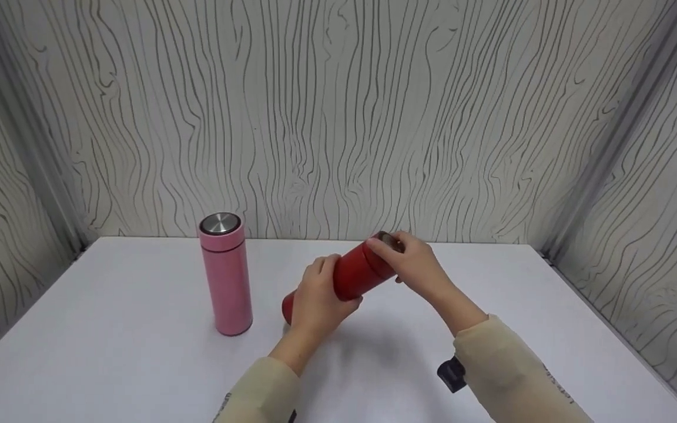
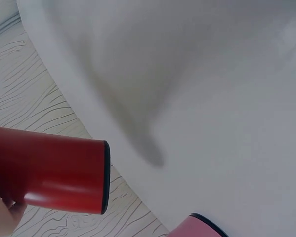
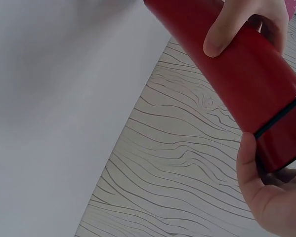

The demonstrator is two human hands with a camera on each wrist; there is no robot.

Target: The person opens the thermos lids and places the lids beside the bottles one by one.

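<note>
Tilted over the white table is a red thermos bottle (image 1: 357, 273), its lid end up and to the right. My left hand (image 1: 319, 299) grips it round the middle of the body, and the dark-edged base pokes out beyond that hand in the left wrist view. At the top, my right hand (image 1: 412, 261) holds the lid (image 3: 286, 138), thumb and fingers on either side of it. A dark ring marks where lid and body meet. To the left of both hands, a pink thermos bottle (image 1: 228, 282) stands upright with a silver-topped lid.
Under the bottles lies a white table (image 1: 109, 352), shaded below the hands. A panel wall (image 1: 315, 117) with a wood-grain pattern rises at its back edge, and similar panels stand at both sides.
</note>
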